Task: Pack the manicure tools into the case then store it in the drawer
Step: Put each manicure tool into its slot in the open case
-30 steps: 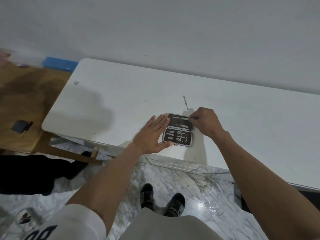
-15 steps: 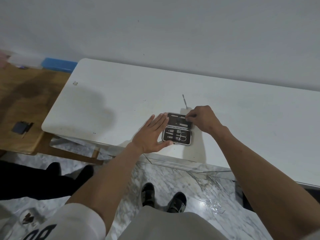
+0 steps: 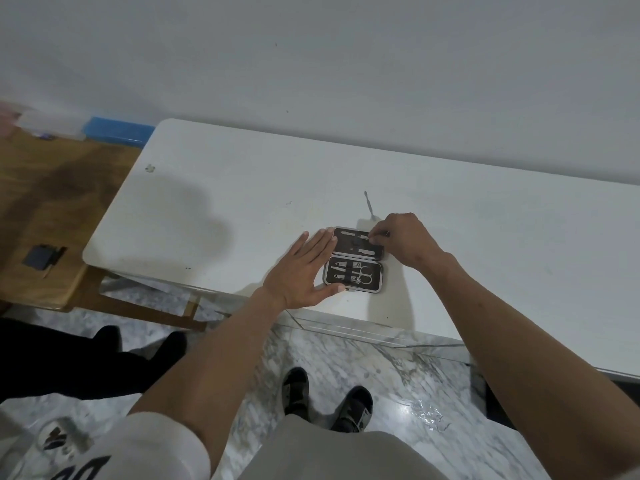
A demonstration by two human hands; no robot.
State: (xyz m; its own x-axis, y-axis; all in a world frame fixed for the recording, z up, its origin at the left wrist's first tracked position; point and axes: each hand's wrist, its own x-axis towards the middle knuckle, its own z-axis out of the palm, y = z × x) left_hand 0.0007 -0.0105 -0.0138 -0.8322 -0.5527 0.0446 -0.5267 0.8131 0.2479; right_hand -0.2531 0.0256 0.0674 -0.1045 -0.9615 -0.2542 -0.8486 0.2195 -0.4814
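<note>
Two hands work at an open manicure case [image 3: 354, 260] lying near the front edge of the white bench [image 3: 214, 209]. At the case's left side, the left hand [image 3: 302, 272] lies flat with fingers spread, touching its edge. Scissors [image 3: 364, 274] sit in the near half. The right hand [image 3: 403, 239] pinches a slim tool at the far half. Beyond it, a thin metal tool [image 3: 368, 203] lies loose on the bench.

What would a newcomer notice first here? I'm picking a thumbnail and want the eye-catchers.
The open case near the white table's front edge, dark against it, with scissors and other tools strapped in. The left hand lies flat at its left side; the right hand pinches at a tool in the far half. One thin tool lies loose just beyond.
</note>
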